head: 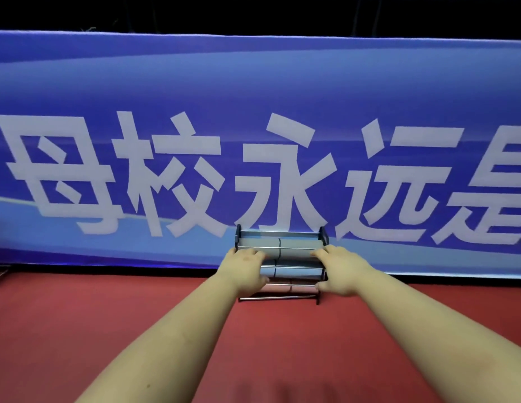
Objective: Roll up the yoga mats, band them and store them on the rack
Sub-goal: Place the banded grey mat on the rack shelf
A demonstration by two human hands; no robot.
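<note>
Two bare forearms reach out over the red floor (79,330). The left hand (243,267) and right hand (339,270) curl around one rolled grey mat (288,252) on the one small rack (282,298), with two more rolls (294,271) above and below. Behind, a blue banner (253,82) closes the far side.

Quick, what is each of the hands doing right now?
Left hand: grips the left end of the rolled grey mat on the rack.
Right hand: grips the mat's right end.
</note>
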